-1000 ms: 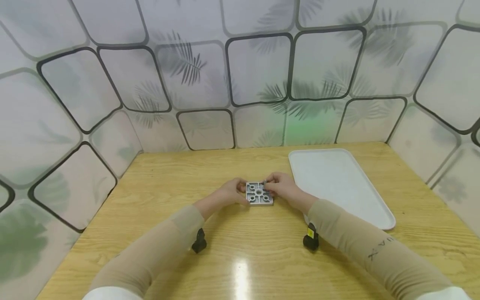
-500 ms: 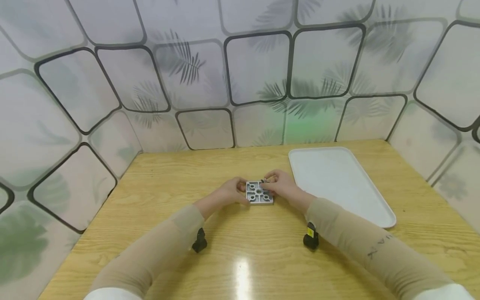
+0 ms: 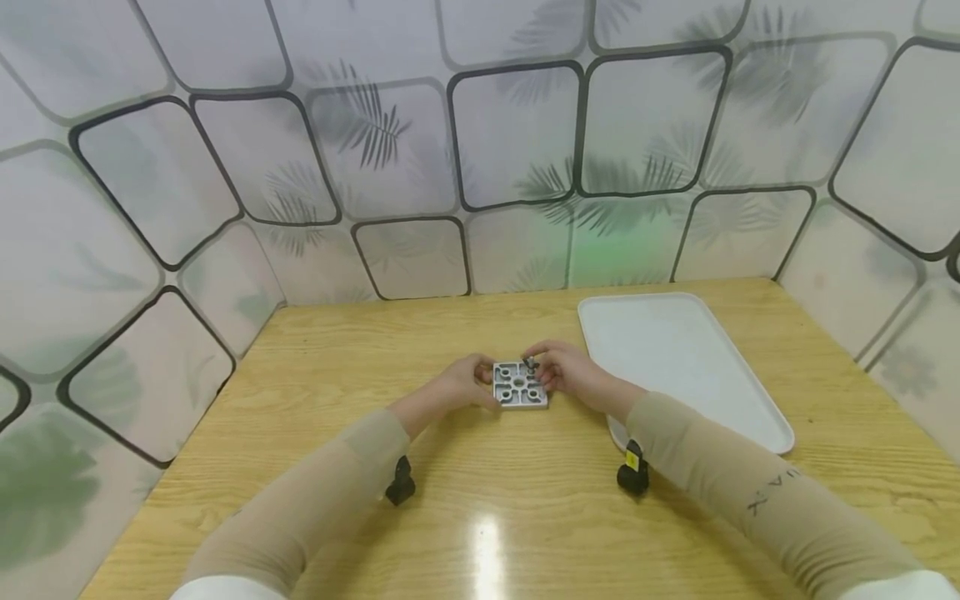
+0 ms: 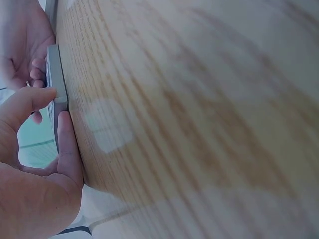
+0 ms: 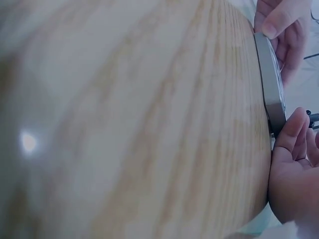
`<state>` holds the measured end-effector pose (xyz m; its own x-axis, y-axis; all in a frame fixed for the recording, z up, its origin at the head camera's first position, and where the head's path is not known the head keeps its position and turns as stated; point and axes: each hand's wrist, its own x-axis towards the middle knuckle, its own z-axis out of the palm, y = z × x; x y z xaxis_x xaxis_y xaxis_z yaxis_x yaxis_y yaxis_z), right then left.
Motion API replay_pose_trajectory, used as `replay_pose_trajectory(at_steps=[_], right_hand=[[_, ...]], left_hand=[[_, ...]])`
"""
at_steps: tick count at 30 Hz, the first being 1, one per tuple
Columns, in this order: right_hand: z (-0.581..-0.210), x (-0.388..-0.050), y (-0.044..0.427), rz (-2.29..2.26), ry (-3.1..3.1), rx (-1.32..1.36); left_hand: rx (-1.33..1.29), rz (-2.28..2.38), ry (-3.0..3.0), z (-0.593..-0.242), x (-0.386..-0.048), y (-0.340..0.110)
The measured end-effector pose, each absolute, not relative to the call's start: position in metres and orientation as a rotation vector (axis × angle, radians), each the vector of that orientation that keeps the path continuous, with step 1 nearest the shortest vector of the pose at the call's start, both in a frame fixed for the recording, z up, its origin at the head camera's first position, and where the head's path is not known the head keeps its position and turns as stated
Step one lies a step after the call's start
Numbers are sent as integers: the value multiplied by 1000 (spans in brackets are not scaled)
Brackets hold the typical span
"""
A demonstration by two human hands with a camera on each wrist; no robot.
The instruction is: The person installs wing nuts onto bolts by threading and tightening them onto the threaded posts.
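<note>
A square grey metal plate (image 3: 519, 384) with round bosses and ribs lies flat on the wooden table. The left hand (image 3: 467, 383) grips its left side, thumb at the near corner; the left wrist view shows thumb and fingers on the plate's edge (image 4: 59, 79). At the plate's far right corner the right hand (image 3: 573, 371) pinches a small dark metal piece (image 3: 530, 364), its shape too small to tell. In the right wrist view a dark rod-like end (image 5: 313, 117) shows beside the fingers of the right hand (image 5: 299, 169).
A white rectangular tray (image 3: 675, 358) lies to the right, its near left edge partly behind the right forearm. Black devices (image 3: 401, 482) hang beneath both wrists. A patterned curtain (image 3: 517, 150) stands behind and beside the wooden table (image 3: 352, 350).
The right hand has shifted slightly and its fingers have turned, so the small dark piece shows more at the plate's far right corner. The left hand and the plate have barely moved.
</note>
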<state>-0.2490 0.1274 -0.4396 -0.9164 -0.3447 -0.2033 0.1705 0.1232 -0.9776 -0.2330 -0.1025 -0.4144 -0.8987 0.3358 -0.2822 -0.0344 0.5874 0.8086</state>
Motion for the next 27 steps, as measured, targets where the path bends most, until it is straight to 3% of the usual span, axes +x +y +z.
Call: replay_pose_trajectory(at_steps=[27], right_hand=[[-446, -249, 122, -1754, 2258, -149]], left_hand=[[256, 1210, 2446, -417, -236, -102]])
